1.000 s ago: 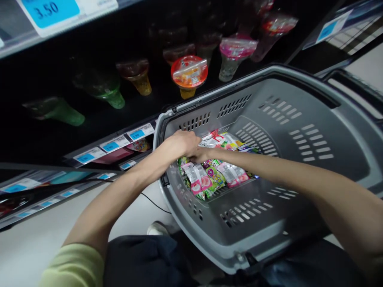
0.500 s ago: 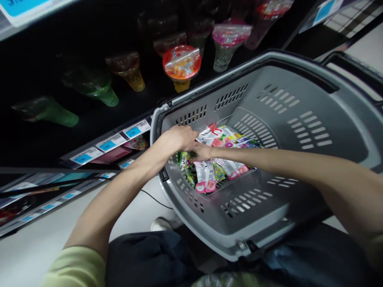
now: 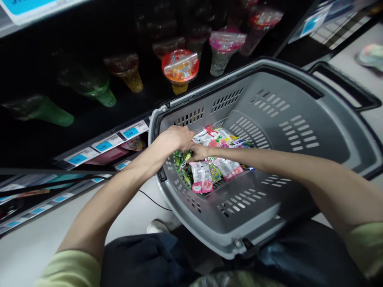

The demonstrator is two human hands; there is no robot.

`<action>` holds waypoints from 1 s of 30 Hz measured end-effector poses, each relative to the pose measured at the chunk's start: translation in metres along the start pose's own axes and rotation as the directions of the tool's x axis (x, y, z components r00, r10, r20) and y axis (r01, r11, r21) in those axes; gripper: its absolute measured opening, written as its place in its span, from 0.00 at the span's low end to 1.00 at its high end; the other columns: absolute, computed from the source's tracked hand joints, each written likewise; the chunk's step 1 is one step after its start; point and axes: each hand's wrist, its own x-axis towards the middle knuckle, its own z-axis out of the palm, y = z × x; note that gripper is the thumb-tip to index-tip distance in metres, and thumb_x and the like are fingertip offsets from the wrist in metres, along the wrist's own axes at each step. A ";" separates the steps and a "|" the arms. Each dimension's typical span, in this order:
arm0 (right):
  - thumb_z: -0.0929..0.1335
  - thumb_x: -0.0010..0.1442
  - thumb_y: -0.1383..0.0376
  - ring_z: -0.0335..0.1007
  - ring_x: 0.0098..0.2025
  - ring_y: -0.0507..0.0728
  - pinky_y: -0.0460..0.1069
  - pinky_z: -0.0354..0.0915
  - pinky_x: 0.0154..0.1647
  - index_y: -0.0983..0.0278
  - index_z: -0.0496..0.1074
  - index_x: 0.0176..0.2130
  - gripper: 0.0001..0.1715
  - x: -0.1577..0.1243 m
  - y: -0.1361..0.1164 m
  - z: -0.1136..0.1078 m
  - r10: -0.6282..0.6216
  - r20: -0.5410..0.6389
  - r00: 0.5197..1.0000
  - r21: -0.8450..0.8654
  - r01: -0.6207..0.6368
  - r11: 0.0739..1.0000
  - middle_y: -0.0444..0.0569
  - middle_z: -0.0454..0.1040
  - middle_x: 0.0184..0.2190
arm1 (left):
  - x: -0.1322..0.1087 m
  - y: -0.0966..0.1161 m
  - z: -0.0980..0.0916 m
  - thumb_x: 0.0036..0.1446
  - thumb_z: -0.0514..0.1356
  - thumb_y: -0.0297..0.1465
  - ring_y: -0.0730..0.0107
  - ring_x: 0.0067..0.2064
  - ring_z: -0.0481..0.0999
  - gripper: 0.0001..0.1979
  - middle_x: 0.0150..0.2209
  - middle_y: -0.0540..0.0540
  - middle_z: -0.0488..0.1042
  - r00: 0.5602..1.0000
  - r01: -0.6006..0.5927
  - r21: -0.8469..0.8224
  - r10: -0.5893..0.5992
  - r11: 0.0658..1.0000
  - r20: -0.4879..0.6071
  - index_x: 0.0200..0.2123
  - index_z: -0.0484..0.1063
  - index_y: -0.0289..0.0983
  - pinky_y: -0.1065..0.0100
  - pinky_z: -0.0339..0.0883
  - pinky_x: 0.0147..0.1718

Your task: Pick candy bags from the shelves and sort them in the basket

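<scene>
Both hands reach down into a grey plastic shopping basket (image 3: 302,163). My left hand (image 3: 181,137) is curled with knuckles up over the pile of packets, near the basket's left end; its fingertips are mostly hidden. Just beside it, my right hand (image 3: 200,152) is bent in among the packets, fingers closed together, and what they grip is hidden. Under and left of the hands lie dark green packets (image 3: 185,175). A white and pink packet (image 3: 202,175) rests in front of them, another pink and white packet (image 3: 229,167) to its right. Behind is a white packet with red lettering (image 3: 209,137).
A dark shelf behind holds cone-shaped cups, among them an orange-lidded cup (image 3: 180,67) and a pink-lidded cup (image 3: 226,50). Price tags (image 3: 106,143) line the shelf edge. The basket's black handle (image 3: 344,85) sticks out at right. A thin cable (image 3: 154,203) runs over the floor.
The view has shifted slightly, so basket and shelf appear a little further left. Both hands stay together at the packets with only small movement. A blurred shoe-like shape has appeared at the far right.
</scene>
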 end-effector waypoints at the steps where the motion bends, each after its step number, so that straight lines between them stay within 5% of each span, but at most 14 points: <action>1: 0.73 0.54 0.60 0.74 0.46 0.61 0.51 0.68 0.50 0.67 0.76 0.47 0.22 0.000 -0.003 -0.003 -0.002 0.001 1.000 -0.003 0.002 1.000 0.51 0.79 0.40 | 0.000 0.000 0.000 0.66 0.54 0.36 0.48 0.51 0.78 0.21 0.51 0.32 0.77 1.000 0.004 0.003 -0.004 1.000 0.000 0.58 0.71 0.34 0.58 0.73 0.45; 4: 0.72 0.55 0.59 0.73 0.48 0.61 0.51 0.68 0.52 0.68 0.76 0.45 0.20 -0.003 -0.014 -0.025 -0.017 -0.035 0.999 -0.017 0.016 1.000 0.53 0.79 0.41 | 0.000 -0.002 0.001 0.67 0.51 0.38 0.45 0.52 0.77 0.22 0.51 0.31 0.76 0.998 0.026 0.003 -0.026 1.000 -0.063 0.58 0.69 0.33 0.55 0.72 0.46; 7: 0.71 0.57 0.59 0.73 0.48 0.62 0.52 0.68 0.53 0.70 0.75 0.44 0.19 -0.017 -0.024 -0.058 0.028 -0.152 0.988 0.026 -0.024 0.999 0.55 0.79 0.42 | 0.002 -0.006 0.002 0.69 0.47 0.41 0.45 0.52 0.77 0.24 0.51 0.31 0.76 0.955 0.012 -0.086 -0.037 0.996 -0.294 0.58 0.67 0.33 0.53 0.71 0.48; 11: 0.69 0.59 0.55 0.75 0.41 0.61 0.56 0.72 0.47 0.69 0.73 0.41 0.19 -0.056 -0.041 -0.094 0.190 -0.313 0.931 0.333 -0.080 0.939 0.54 0.78 0.38 | 0.005 -0.012 0.005 0.70 0.44 0.44 0.55 0.53 0.76 0.25 0.53 0.37 0.75 0.795 -0.137 -0.333 -0.097 0.933 -0.599 0.59 0.64 0.35 0.58 0.69 0.52; 14: 0.67 0.61 0.53 0.76 0.41 0.59 0.56 0.74 0.47 0.65 0.70 0.46 0.20 -0.083 -0.061 -0.101 0.254 -0.338 0.906 0.649 0.030 0.760 0.52 0.78 0.40 | 0.007 -0.015 0.007 0.70 0.45 0.44 0.58 0.55 0.75 0.26 0.55 0.37 0.73 0.695 -0.296 -0.427 -0.114 0.855 -0.710 0.63 0.58 0.33 0.59 0.67 0.55; 20: 0.67 0.61 0.56 0.77 0.37 0.60 0.56 0.73 0.41 0.64 0.70 0.48 0.19 -0.097 -0.090 -0.108 0.482 -0.354 0.801 0.863 0.082 0.499 0.53 0.78 0.41 | 0.005 -0.016 0.007 0.63 0.57 0.46 0.59 0.66 0.63 0.32 0.64 0.35 0.63 0.498 -0.509 -0.246 0.049 0.825 -0.866 0.63 0.59 0.33 0.60 0.58 0.65; 22: 0.63 0.65 0.56 0.77 0.39 0.61 0.58 0.72 0.42 0.64 0.67 0.53 0.21 -0.098 -0.091 -0.118 0.493 -0.412 0.766 0.845 0.119 0.522 0.55 0.78 0.41 | 0.004 -0.016 0.005 0.60 0.61 0.48 0.56 0.69 0.57 0.36 0.67 0.36 0.58 0.468 -0.534 -0.159 0.134 0.830 -0.873 0.64 0.57 0.36 0.57 0.54 0.67; 26: 0.49 0.72 0.55 0.76 0.42 0.64 0.62 0.69 0.44 0.64 0.64 0.57 0.29 -0.105 -0.088 -0.133 0.393 -0.518 0.760 0.693 0.103 0.714 0.57 0.78 0.36 | 0.006 -0.013 0.000 0.59 0.59 0.52 0.49 0.73 0.44 0.44 0.73 0.38 0.44 0.446 -0.514 -0.049 0.218 0.856 -0.868 0.70 0.45 0.43 0.44 0.48 0.68; 30: 0.47 0.71 0.49 0.75 0.42 0.63 0.62 0.69 0.45 0.61 0.64 0.57 0.32 -0.107 -0.089 -0.135 0.415 -0.599 0.685 0.686 0.172 0.707 0.54 0.78 0.36 | 0.006 -0.010 -0.001 0.60 0.57 0.53 0.46 0.74 0.37 0.45 0.73 0.38 0.40 0.457 -0.459 0.059 0.293 0.886 -0.840 0.71 0.39 0.43 0.40 0.45 0.68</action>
